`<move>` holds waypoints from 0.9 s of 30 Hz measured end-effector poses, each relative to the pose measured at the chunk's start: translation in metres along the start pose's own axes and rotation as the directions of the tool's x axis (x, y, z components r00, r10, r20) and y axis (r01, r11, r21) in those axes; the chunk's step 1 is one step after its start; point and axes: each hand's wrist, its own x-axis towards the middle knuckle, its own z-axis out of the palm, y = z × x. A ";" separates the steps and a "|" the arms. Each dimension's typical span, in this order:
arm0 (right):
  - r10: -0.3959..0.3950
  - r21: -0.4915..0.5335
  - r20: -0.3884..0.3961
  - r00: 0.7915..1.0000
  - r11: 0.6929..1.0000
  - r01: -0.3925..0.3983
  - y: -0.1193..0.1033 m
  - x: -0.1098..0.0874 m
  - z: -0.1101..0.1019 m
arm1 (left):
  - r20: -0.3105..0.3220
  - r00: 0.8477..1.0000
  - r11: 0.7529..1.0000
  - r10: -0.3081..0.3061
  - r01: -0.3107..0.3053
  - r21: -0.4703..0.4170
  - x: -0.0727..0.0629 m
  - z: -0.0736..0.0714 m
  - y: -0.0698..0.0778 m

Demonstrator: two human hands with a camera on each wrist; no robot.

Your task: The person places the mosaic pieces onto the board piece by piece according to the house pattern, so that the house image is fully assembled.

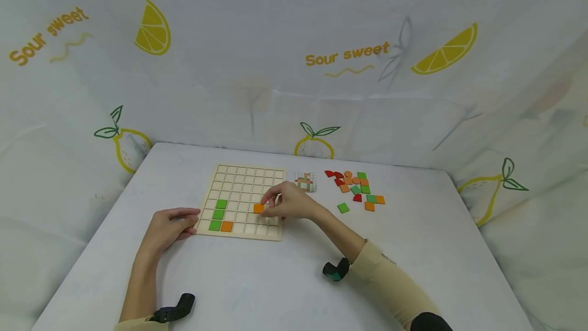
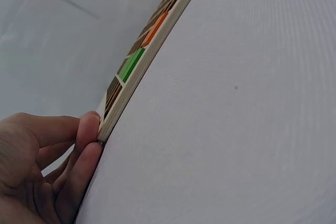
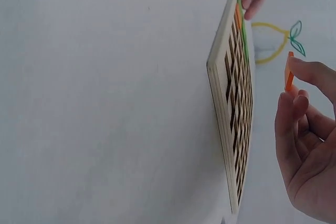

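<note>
A wooden grid board (image 1: 248, 175) lies on the white table. Its lower left cells hold a column of three green square tiles (image 1: 218, 214), with one orange square tile (image 1: 226, 226) beside the lowest. At the board's lower left corner, my left hand (image 1: 171, 226) holds the edge between thumb and fingers; the left wrist view shows this hand (image 2: 58, 156) right at the corner. My right hand (image 1: 291, 201) pinches another orange square tile (image 1: 259, 208) by its edge over the board's right half. In the right wrist view this tile (image 3: 289, 72) is raised above the grid surface.
A small pattern card (image 1: 305, 181) lies right of the board. Farther right is a loose group of red, orange and green pieces (image 1: 365, 189), with one green square (image 1: 343, 208) nearer me. A white curtain with lemon prints (image 1: 275, 75) stands behind the table.
</note>
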 end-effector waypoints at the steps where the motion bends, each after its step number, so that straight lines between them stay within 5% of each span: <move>1: -0.010 -0.003 0.013 1.000 1.000 0.010 -0.002 0.004 0.006 | -0.004 1.000 1.000 -0.003 0.003 -0.003 0.000 0.000 0.000; 12: -0.009 -0.122 0.089 0.996 0.992 0.020 -0.012 0.027 0.052 | -0.005 1.000 1.000 0.007 -0.007 -0.009 0.001 0.000 -0.001; 20: 0.081 -0.188 0.040 0.996 0.979 -0.072 -0.014 0.027 0.061 | -0.010 1.000 1.000 0.004 -0.004 0.014 0.001 0.000 0.000; 27: 0.064 -0.198 0.068 0.996 0.979 -0.049 -0.014 0.026 0.060 | -0.012 1.000 1.000 -0.002 0.003 0.007 0.000 0.000 0.000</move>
